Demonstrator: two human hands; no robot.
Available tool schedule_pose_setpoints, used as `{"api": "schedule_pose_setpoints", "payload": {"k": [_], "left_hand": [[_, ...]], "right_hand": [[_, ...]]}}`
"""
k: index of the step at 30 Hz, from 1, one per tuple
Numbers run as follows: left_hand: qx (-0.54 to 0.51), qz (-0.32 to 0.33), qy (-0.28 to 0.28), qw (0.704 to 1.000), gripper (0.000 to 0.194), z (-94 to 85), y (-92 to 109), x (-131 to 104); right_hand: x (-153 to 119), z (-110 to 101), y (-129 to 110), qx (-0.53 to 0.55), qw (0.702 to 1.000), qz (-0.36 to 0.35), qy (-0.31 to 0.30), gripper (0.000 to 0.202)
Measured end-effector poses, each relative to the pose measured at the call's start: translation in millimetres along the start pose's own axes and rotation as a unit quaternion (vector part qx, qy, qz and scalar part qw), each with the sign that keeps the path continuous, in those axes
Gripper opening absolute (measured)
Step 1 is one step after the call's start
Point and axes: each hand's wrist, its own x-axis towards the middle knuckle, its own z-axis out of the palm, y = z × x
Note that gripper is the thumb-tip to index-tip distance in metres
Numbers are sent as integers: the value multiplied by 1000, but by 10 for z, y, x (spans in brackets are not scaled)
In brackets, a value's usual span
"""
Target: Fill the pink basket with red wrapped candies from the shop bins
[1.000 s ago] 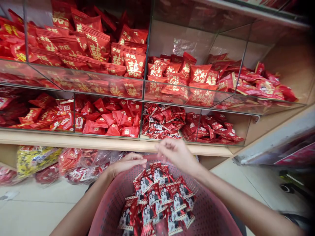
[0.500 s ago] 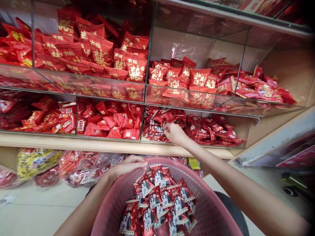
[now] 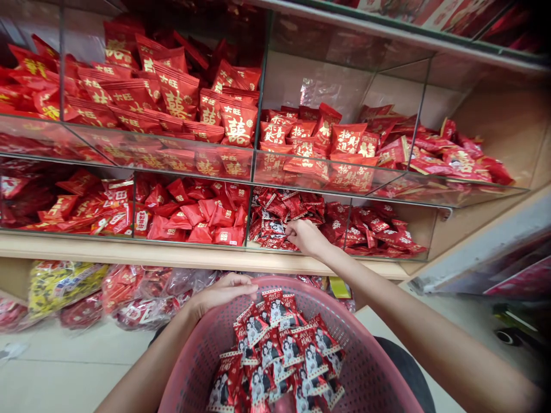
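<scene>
A pink perforated basket (image 3: pixel 365 350) is at the bottom centre, with many red packets (image 3: pixel 271 347) printed with black and white figures inside. My left hand (image 3: pixel 226 292) is closed on the basket's far left rim. Higher up, my right hand (image 3: pixel 303 235) reaches into a lower shelf compartment, at a pile of similar small red packets (image 3: pixel 273 226). Its fingers are pinched together at the packets; whatever lies between the fingertips is hidden.
Glass dividers part the shelf, whose wooden edge (image 3: pixel 107 249) runs across. Red packets with gold characters (image 3: pixel 236 123) fill the upper compartments. More red packets (image 3: pixel 383 226) lie at the lower right. Below the shelf are a yellow bag (image 3: pixel 60 287) and other plastic bags (image 3: pixel 150 304).
The view has shifted very slightly, and my right hand sits a little lower in the picture, still at the same pile. My left hand keeps its place on the rim.
</scene>
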Motion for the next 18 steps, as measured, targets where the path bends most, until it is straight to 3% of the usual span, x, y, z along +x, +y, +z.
{"api": "schedule_pose_setpoints", "payload": {"k": [11,18], "left_hand": [[-30,1,-6,1000,31,-1,-3,12],[-33,0,1,999,31,11,22,0]], "right_hand": [[-107,-203,-15,-71,987,-136,45,16],[-199,-435,-80,64,986,-112,104,9]]}}
